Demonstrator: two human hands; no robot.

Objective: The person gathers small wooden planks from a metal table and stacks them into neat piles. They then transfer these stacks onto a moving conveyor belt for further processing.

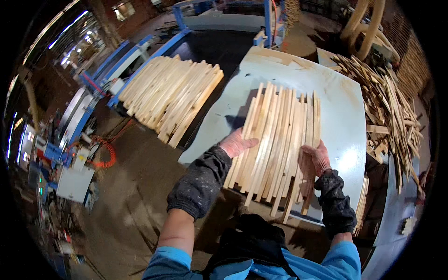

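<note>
A row of narrow pale wooden strips (pixel 275 135) lies side by side on a light grey board-like tabletop (pixel 343 135), with their near ends uneven and some jutting past the near edge. My left hand (pixel 238 143), in a pinkish work glove, grips the row's left edge, its thumb laid over the top. On the opposite side my right hand (pixel 318 157), gloved alike, clasps the right edge, with its lower fingers partly hidden. Dark sleeve covers reach from both wrists up the forearms.
To the left, another layer of wooden strips (pixel 170 95) rests on a dark machine bed (pixel 205 49) with a blue frame. A heap of thin offcuts (pixel 389 107) is piled at the right. A red coiled hose (pixel 109 156) hangs near a machine at the left.
</note>
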